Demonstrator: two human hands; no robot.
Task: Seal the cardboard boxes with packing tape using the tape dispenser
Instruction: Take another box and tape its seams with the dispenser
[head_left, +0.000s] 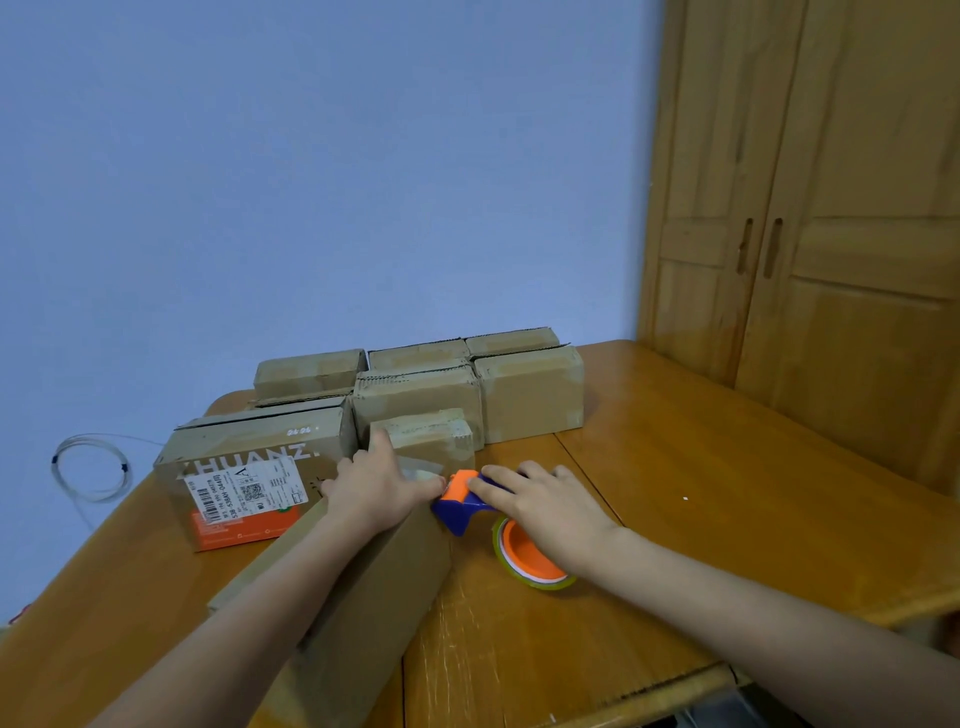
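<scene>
L hand (382, 486) lies flat, fingers straight, on far end of long brown cardboard box (358, 597) on wooden table (701, 493); R hand (540, 504) w/ fingers curled round blue-orange plastic tape dispenser (467, 501) beside it.

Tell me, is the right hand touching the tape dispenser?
Touching. The head view shows the right hand lying over the tape dispenser, its fingers curled onto the blue and orange body, no gap visible.
</scene>
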